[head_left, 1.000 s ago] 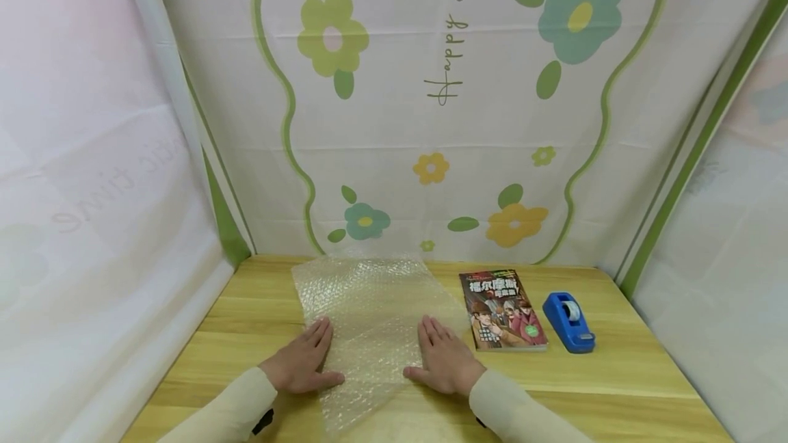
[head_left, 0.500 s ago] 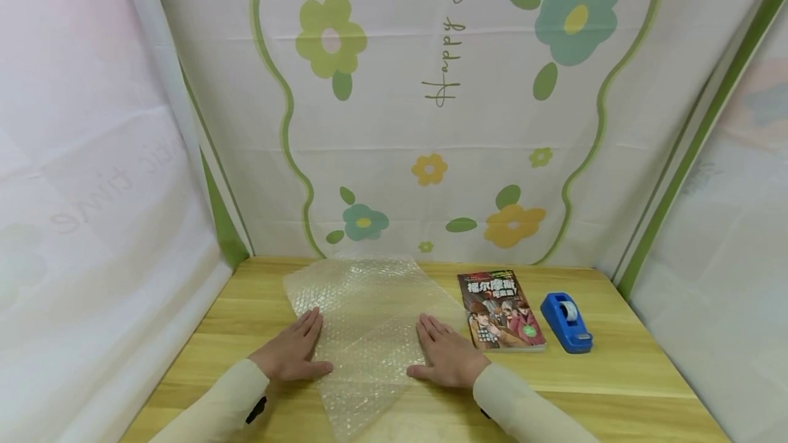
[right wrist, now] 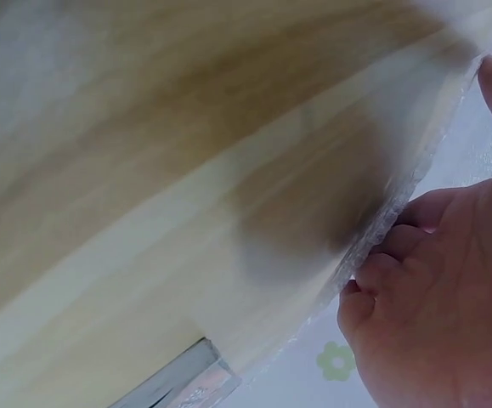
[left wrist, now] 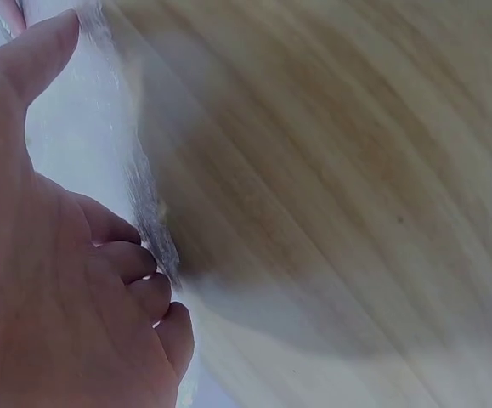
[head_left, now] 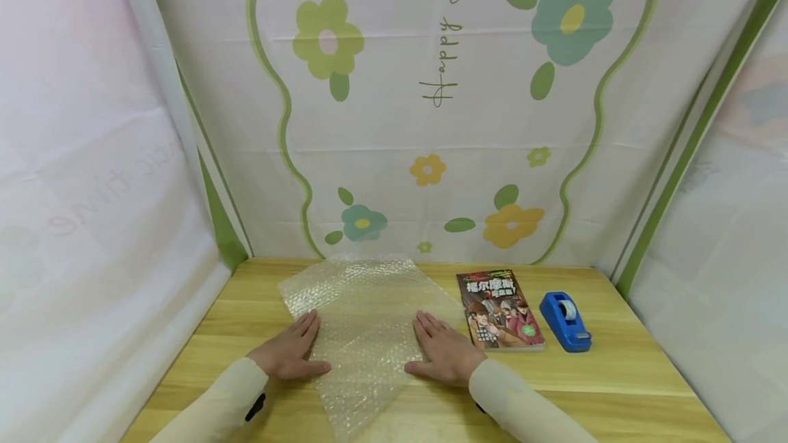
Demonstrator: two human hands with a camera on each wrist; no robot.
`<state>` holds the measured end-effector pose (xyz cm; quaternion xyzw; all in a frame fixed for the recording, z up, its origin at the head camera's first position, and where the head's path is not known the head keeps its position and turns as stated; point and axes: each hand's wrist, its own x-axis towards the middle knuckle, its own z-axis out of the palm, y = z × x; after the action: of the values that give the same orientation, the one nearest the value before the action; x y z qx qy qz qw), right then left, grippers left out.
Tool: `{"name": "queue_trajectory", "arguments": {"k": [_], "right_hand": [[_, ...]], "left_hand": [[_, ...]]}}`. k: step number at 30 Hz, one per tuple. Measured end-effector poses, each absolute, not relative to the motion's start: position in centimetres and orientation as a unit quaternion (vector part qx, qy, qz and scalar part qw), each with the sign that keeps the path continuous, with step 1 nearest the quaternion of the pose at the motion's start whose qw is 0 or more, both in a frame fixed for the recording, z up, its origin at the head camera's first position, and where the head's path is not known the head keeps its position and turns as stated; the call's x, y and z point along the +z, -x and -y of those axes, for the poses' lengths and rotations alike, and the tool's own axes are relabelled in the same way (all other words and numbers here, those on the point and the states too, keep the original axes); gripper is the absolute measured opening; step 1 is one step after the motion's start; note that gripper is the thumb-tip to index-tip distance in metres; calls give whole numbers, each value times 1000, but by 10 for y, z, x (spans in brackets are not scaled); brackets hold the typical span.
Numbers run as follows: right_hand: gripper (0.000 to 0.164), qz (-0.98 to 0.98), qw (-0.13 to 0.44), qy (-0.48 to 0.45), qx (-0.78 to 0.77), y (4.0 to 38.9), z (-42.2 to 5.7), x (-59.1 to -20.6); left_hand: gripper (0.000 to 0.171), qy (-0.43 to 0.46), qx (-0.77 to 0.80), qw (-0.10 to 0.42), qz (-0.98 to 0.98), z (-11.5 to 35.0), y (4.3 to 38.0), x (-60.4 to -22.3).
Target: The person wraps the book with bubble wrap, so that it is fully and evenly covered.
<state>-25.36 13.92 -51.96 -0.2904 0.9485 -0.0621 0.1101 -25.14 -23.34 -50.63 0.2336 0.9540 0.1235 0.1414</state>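
A sheet of clear bubble wrap [head_left: 369,340] lies on the wooden table in the head view, a folded-over layer showing across its lower part. My left hand [head_left: 291,349] rests with straight fingers on its left edge, thumb pointing inward. On the opposite edge my right hand [head_left: 446,353] rests the same way, palm down. In the left wrist view, the fingertips of the left hand [left wrist: 67,280] touch the rim of the wrap [left wrist: 152,212]. The right wrist view has the right hand [right wrist: 449,289] along the wrap's edge [right wrist: 390,208]. Neither hand grips anything.
Right of the wrap lies a paperback book [head_left: 501,313] with a dark illustrated cover. Beyond it stands a blue tape dispenser [head_left: 566,322] with a roll in it. Flower-printed white fabric [head_left: 382,122] hangs behind the wooden table [head_left: 609,381] and on both sides.
My left hand has shifted slightly left and forward, and the wrap's upper left corner has moved left with it. The right hand stays nearly in place. The book and tape dispenser have not moved.
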Motion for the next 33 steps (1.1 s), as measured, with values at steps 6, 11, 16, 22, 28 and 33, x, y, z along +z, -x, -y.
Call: {"name": "queue_trajectory", "arguments": {"k": [6,11,16,22,28,33], "right_hand": [[99,-948,119,289,-59,256,-138,-518],[99,-949,116,289,-56,256,-139,-513],[99,-951,108,283,-69,254,-144,-508],[98,-952,96,275,-93,252,-157,-499],[96,-954,86,266,-105,246,-180,-493],[96,-958,85,246,-123,241,-203,-490]], "left_hand": [[106,-234,128,146,-953,235,252,-504],[105,-231,133,153,-952,235,252,-498],[103,-235,127,154,-951,233,252,-491],[101,-251,119,141,-950,225,249,-480],[97,-284,114,122,-944,211,246,-469],[95,-313,108,106,-938,196,244,-460]]}}
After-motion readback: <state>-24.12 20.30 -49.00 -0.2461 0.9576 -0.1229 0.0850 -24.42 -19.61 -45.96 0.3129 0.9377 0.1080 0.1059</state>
